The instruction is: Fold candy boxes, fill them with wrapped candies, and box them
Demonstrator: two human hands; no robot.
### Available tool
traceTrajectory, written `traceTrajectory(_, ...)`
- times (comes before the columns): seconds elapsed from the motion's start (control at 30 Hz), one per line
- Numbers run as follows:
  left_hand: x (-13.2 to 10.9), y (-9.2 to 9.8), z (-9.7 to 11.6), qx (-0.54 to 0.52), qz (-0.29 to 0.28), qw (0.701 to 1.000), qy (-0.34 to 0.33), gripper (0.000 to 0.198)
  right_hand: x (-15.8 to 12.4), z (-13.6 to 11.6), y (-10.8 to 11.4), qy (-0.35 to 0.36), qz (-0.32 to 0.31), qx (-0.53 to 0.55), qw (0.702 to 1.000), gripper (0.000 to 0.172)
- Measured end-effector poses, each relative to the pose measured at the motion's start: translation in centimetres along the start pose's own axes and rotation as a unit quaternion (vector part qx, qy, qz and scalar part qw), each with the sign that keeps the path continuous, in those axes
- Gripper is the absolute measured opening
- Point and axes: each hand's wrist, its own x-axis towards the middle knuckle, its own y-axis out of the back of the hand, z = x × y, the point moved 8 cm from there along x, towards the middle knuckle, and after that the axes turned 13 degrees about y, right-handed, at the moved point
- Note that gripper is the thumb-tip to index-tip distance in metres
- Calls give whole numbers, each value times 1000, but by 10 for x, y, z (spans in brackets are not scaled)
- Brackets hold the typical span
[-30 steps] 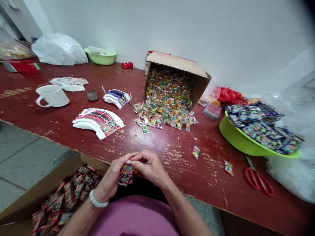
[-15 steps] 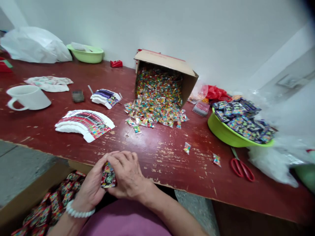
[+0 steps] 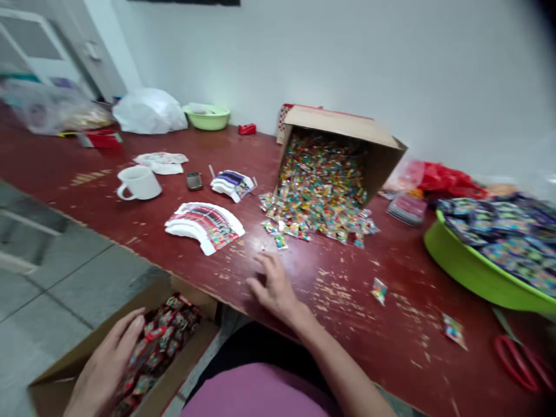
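Note:
My left hand [image 3: 106,362] reaches over a cardboard box [image 3: 191,362] below the table edge, its fingers beside a heap of red foil packets [image 3: 163,341]. It holds nothing I can see. My right hand [image 3: 273,284] rests on the worn red tabletop [image 3: 391,347], fingers spread and empty. Nearest to it lie white-and-red printed card strips [image 3: 204,227] and a spill of small clear candy packets [image 3: 319,214] pouring from a tipped carton [image 3: 343,124]. Two loose candy packets [image 3: 379,291] lie to its right.
A lime-green basin [image 3: 469,272] of dark printed packets stands at the right, with red scissors [image 3: 515,362] near it. Farther back are a white mug [image 3: 139,182], a phone [image 3: 194,181], and a second card stack [image 3: 232,185]. The floor lies left of the table.
My hands have parted, and the packet they held together no longer shows between them. My left hand has moved down to the box, my right onto the table. The view has swung.

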Motion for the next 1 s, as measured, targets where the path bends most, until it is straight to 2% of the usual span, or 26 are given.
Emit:
traceTrajectory(0.07, 1, 6, 10, 40, 17, 997, -56, 48, 8, 28, 9, -21, 44, -49, 998, 44)
traceTrajectory(0.1, 0, 2, 24, 58, 27, 993, -97, 51, 12, 39, 12, -30, 51, -74, 996, 42)
traceTrajectory(0.17, -9, -13, 68, 86, 61, 971, -213, 50, 19, 57, 15, -46, 60, -106, 992, 42)
traceTrajectory(0.23, -18, -38, 117, 131, 95, 934, -319, 45, 21, 70, 17, -77, 47, -164, 982, 45)
traceTrajectory(0.27, -19, -53, 138, 167, 109, 915, -351, 45, 20, 75, 17, -90, 31, -199, 975, 46)
traceTrajectory(0.37, -5, -85, 177, 275, 160, 884, -341, 47, 12, 80, 16, -84, -24, -271, 959, 41)
traceTrajectory(0.43, 7, -98, 186, 322, 167, 874, -325, 46, 3, 80, 18, -59, -40, -286, 956, 36)
traceTrajectory(0.57, 24, -109, 183, 351, 138, 876, -302, 50, -15, 80, 28, -40, -28, -291, 955, 30)
traceTrajectory(0.83, 38, -105, 187, 310, 97, 903, -280, 48, -25, 76, 33, -48, -19, -315, 948, 30)
traceTrajectory(1.0, 35, -96, 191, 229, 79, 932, -270, 42, -38, 72, 43, -56, 39, -295, 953, 29)
